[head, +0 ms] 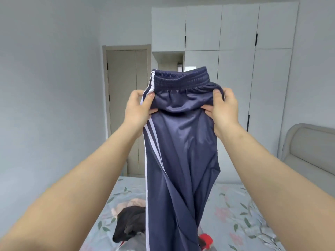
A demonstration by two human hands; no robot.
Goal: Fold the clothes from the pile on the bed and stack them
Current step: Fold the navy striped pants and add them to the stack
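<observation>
Fingers of your left hand and right hand pinch the navy trousers at the waist, held high above the pile on the bed. You seem to be straightening them out for folding; next, lay them flat with the legs together.

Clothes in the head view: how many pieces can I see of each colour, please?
Navy trousers, white side stripes: 1
Black garment: 1
Beige garment: 1
Red garment: 1
Grey garment: 1
Total: 5 in view; more may lie hidden underneath.
</observation>
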